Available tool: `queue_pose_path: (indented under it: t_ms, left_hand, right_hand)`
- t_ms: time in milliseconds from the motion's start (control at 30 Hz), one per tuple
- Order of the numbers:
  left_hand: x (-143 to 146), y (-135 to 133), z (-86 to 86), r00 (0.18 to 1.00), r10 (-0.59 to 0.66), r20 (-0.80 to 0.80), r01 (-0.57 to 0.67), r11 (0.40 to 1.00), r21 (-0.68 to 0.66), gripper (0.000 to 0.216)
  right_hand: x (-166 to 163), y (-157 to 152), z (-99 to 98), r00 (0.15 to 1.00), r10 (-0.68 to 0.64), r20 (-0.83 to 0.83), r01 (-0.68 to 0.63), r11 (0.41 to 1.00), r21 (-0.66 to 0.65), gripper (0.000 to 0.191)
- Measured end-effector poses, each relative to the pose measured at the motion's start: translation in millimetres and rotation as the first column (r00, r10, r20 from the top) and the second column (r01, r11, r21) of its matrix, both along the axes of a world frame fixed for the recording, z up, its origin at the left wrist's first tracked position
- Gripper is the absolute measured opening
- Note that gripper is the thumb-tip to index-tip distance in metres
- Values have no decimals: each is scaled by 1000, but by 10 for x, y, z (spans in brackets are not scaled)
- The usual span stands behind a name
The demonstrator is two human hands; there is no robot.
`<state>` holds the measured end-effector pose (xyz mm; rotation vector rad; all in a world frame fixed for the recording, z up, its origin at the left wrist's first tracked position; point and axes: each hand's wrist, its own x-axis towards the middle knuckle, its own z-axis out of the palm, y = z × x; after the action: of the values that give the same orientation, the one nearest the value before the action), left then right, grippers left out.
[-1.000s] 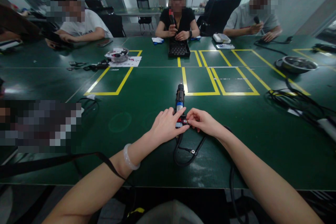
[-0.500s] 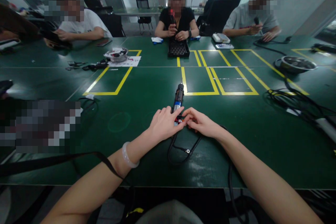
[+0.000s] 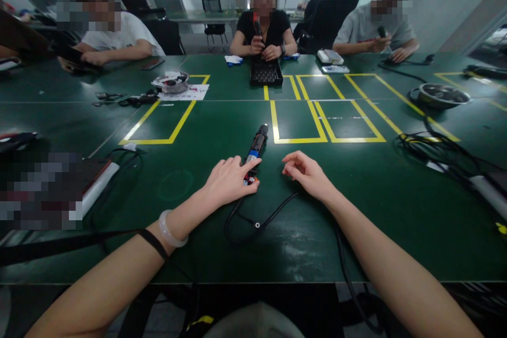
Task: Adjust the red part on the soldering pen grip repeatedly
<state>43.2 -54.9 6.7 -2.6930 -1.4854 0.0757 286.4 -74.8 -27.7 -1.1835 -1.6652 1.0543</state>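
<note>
My left hand [image 3: 227,180] is closed around the rear part of a corded electric screwdriver [image 3: 257,142], which lies on the green table with its tip pointing away and slightly right. The casing looks partly open, showing a blue and silver body and small red and white parts near my thumb. Some of the rear end is hidden under my fingers. A black cord [image 3: 277,208] with a small ring terminal [image 3: 257,225] loops out below it. To the right of the screwdriver, my right hand [image 3: 309,174] hovers with bent fingers slightly apart, touching nothing visible.
Yellow tape rectangles [image 3: 301,140] mark the green table ahead. A coiled black cable [image 3: 428,148] and a metal bowl [image 3: 443,96] lie to the right. Another bowl of parts [image 3: 174,83] stands at the back left. Across the table, a person works over a black tray [image 3: 266,75].
My right hand has drawn away from the screwdriver, leaving a gap. My left hand has shifted left with the screwdriver, whose tip now leans further right.
</note>
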Motion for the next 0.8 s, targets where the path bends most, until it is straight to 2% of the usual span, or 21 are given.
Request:
queue_pose_path:
  t_ms: [267,567,700,800]
  left_hand:
    - [-720,332,39,978,175,-111,-177,984,-6,66]
    - [-1648,781,38,914,335,-230,-314,941,123,66]
    - [-1903,958,64,867,393,-306,-364,919,150,73]
    - [-1967,1033,85,854,396,-337,-376,918,127,72]
  right_hand:
    - [0,13,-30,1000,-10,-4,10,1000,16,18]
    - [-9,11,-56,1000,11,9,-11,1000,0,19]
    - [-11,8,-62,1000,19,12,-19,1000,-14,19]
    - [-12,4,-60,999,33,33,-32,999,-24,18]
